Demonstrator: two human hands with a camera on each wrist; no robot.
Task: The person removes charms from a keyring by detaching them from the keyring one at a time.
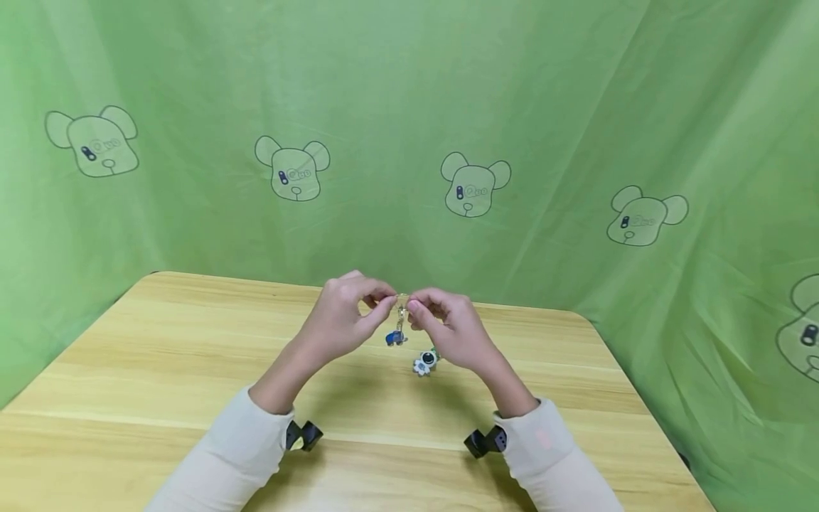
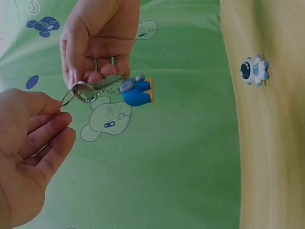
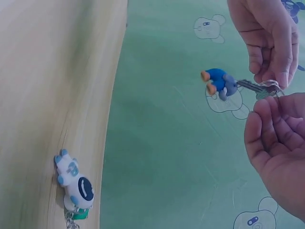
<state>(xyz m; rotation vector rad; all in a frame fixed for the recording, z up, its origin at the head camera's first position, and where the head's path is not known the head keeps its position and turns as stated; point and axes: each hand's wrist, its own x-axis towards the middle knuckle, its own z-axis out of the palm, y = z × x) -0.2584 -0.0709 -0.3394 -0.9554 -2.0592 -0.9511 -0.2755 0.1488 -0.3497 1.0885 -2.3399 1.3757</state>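
Between my two hands, above the table, a metal key ring [image 2: 84,90] is stretched. My left hand [image 1: 342,313] pinches one side of it between thumb and forefinger. With thumb and fingertips, my right hand [image 1: 451,323] pinches the other side, close to a key [image 2: 109,82]. From the ring, a short chain carries a small figure charm [image 1: 395,338] in blue with orange feet, hanging below the fingers. A white and light-blue astronaut keychain [image 3: 75,183] lies on the table, its chain and a bit of green at its head.
The wooden table [image 1: 192,370] has a rounded far edge. Behind it hangs a green cloth backdrop [image 1: 384,85] printed with bear heads. A black wrist camera [image 1: 303,435] sits at each pale sleeve cuff.
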